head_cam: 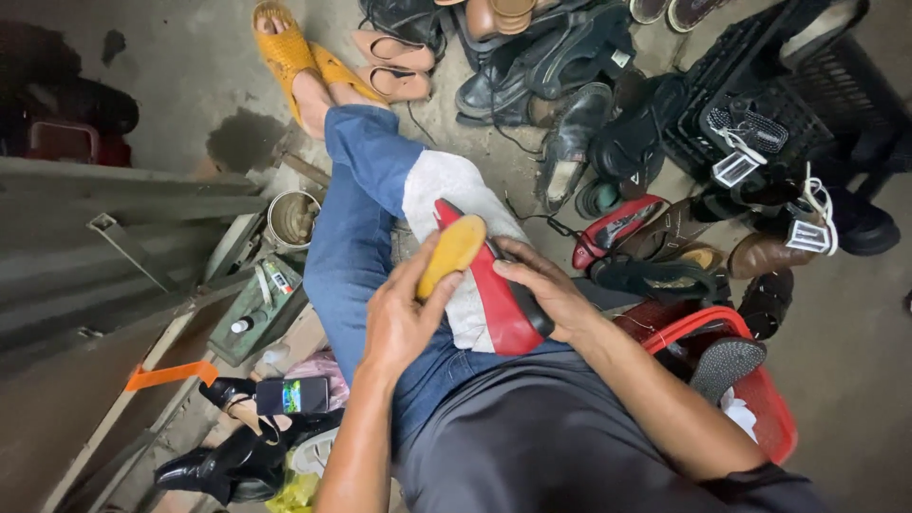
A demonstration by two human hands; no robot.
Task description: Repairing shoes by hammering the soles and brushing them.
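A red shoe lies sole-side up across my lap on a white cloth spread over my blue jeans. My left hand grips a yellow sole piece and presses it on the shoe's front part. My right hand holds the shoe's black heel end from the right, fingers curled over its edge. My legs stretch away from me, and my feet wear orange sandals.
Many shoes and sandals are piled on the concrete floor ahead. Black crates stand at the upper right, a red basket at my right side. A tin, a green box of tools and black heeled shoes sit at my left.
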